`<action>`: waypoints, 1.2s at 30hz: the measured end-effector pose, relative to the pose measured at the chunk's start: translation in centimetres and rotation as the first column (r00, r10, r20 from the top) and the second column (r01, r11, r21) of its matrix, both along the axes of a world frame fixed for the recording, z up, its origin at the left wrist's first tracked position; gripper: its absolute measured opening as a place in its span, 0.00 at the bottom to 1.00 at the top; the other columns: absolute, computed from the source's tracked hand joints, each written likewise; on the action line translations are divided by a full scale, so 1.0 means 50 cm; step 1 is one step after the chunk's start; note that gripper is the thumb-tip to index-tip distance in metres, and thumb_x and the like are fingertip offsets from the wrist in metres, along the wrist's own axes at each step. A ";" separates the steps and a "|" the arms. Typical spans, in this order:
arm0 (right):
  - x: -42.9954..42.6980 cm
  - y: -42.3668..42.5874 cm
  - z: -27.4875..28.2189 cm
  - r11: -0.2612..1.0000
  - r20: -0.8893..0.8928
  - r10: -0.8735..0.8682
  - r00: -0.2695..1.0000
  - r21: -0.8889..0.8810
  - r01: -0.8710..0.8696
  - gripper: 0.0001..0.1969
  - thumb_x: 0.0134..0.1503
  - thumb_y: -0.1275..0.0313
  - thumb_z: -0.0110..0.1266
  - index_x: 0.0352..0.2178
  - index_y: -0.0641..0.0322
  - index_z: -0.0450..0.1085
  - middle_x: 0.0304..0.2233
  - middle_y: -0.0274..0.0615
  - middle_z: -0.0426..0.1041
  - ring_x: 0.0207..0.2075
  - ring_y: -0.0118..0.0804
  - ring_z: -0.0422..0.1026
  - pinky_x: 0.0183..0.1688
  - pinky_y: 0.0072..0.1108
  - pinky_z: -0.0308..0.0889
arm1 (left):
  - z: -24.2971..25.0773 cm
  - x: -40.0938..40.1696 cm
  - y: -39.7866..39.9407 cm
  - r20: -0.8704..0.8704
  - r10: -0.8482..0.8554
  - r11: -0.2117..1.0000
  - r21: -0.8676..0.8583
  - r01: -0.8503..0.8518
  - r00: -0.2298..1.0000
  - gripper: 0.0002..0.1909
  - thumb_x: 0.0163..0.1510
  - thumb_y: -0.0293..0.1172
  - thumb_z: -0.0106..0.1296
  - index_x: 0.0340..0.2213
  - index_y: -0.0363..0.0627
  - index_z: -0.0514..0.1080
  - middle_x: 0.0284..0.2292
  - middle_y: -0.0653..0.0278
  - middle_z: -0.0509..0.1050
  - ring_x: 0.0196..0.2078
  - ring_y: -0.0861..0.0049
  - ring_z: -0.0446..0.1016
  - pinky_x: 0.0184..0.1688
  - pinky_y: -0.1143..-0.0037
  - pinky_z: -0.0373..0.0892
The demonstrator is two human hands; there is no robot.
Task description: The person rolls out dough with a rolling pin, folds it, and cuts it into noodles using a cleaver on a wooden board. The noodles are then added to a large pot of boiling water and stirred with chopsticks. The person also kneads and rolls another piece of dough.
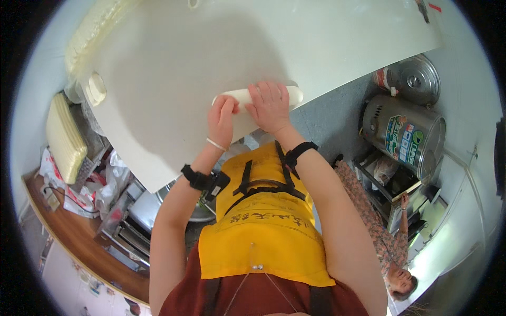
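Note:
A smooth white dough roll point(241, 94) lies across the near edge of a white worktop point(178, 130). My right hand point(270, 103) rests over its right half, fingers spread across the top and thumb on the near side. At the left end, my left hand point(223, 116) has its fingers curled against the roll; its palm side is hidden. The rounded right tip of the dough sticks out past my right hand. A smaller piece of pale dough point(96, 89) sits at the worktop's left edge.
On the left are stacked cream-coloured slabs point(65, 138) and plastic bags point(112, 185) above a brown counter point(71, 233). A large metal barrel point(403, 132) and a round metal lid point(419, 79) stand right. A person point(389, 241) in patterned clothes is behind on the right.

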State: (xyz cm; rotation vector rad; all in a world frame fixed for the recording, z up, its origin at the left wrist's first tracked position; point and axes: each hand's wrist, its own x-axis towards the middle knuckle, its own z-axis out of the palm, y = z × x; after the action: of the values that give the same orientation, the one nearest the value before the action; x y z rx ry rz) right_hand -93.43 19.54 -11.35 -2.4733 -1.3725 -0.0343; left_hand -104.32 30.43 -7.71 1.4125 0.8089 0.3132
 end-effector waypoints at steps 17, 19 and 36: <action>0.189 0.139 -0.002 0.969 -0.288 -0.165 0.943 0.129 0.209 0.09 0.53 0.65 0.46 0.26 0.58 0.70 0.25 0.42 0.69 0.30 0.45 0.68 0.35 0.35 0.62 | -0.077 0.262 0.051 -0.428 0.231 0.466 0.837 0.287 0.874 0.12 0.53 0.41 0.44 0.29 0.47 0.69 0.29 0.63 0.70 0.36 0.64 0.68 0.43 0.66 0.63; 0.133 0.041 0.024 0.927 -0.296 -0.016 0.955 0.353 0.125 0.08 0.54 0.67 0.45 0.27 0.60 0.68 0.25 0.45 0.68 0.31 0.47 0.67 0.35 0.36 0.61 | -0.102 0.186 -0.056 -0.407 0.263 0.309 0.894 0.324 0.875 0.11 0.52 0.42 0.44 0.30 0.49 0.69 0.33 0.64 0.69 0.41 0.63 0.67 0.46 0.63 0.60; 0.316 0.091 0.027 0.925 -0.477 -0.133 0.869 0.255 0.282 0.17 0.58 0.60 0.45 0.38 0.64 0.69 0.39 0.48 0.70 0.43 0.47 0.67 0.48 0.36 0.59 | -0.096 0.316 0.071 -0.368 0.212 0.216 0.921 0.324 0.905 0.20 0.53 0.45 0.44 0.44 0.49 0.68 0.48 0.61 0.67 0.53 0.62 0.61 0.55 0.60 0.54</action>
State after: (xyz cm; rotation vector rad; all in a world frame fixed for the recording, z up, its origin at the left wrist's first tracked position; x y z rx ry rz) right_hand -77.65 24.08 -9.99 -2.1616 -0.8233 0.2415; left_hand -88.54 33.98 -12.52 2.8656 0.9301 0.5189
